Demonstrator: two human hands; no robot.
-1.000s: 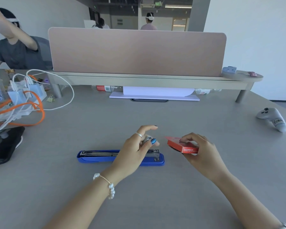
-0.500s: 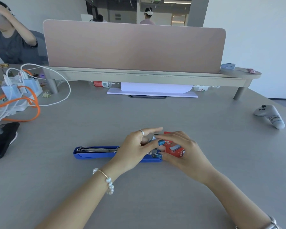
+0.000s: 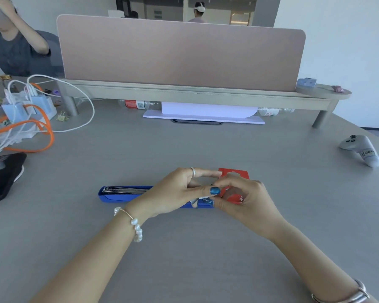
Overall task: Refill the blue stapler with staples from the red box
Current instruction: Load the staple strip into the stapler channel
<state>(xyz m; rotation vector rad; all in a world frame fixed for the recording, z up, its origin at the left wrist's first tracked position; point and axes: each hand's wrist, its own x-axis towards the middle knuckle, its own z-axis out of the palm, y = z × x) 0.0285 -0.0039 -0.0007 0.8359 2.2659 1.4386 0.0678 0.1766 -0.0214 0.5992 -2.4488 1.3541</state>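
Your hands meet over the open stapler.
Your right hand (image 3: 245, 200) grips the red box (image 3: 234, 184), flap up; your left hand (image 3: 175, 193) pinches at its mouth above the blue stapler (image 3: 123, 194) lying on the surface (image 3: 184, 259).

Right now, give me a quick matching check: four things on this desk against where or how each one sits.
1. blue stapler
2. red box
3. white controller
4. orange cable

a. far right of the desk
b. held in the right hand
c. lying open, metal channel showing
d. looped at the left edge

Pairs: 1-c, 2-b, 3-a, 4-d
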